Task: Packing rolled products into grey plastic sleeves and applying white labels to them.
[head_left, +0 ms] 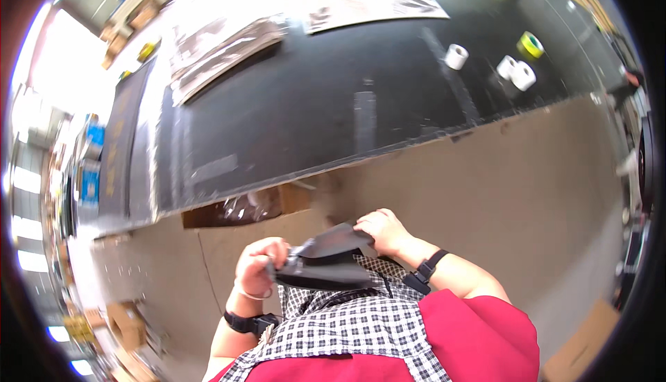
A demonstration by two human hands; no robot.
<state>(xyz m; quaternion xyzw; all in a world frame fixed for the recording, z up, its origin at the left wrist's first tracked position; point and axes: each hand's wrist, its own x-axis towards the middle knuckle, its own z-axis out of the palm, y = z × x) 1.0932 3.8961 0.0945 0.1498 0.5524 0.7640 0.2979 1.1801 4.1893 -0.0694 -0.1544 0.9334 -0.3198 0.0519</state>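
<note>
In front of my checked apron, a dark grey, limp piece (333, 243) is stretched between my hands, with shiny creases near its left end. It looks like a folded sheet or bag; which one, I cannot tell. My left hand (262, 265) is closed around its bunched left end and is slightly blurred. At the far right corner, my right hand (383, 231) pinches the edge between thumb and fingers. The piece hangs in the air, apart from the black table (291, 118), and its lower part sags toward the apron.
Plastic-wrapped flat stacks (229, 49) lie on the table's far left, beside a pale sheet stack (374, 7). White rolls (456, 57) and a yellow-green tape roll (531, 45) stand at the right. Below the table edge sits an open cardboard box (295, 198) holding clear plastic.
</note>
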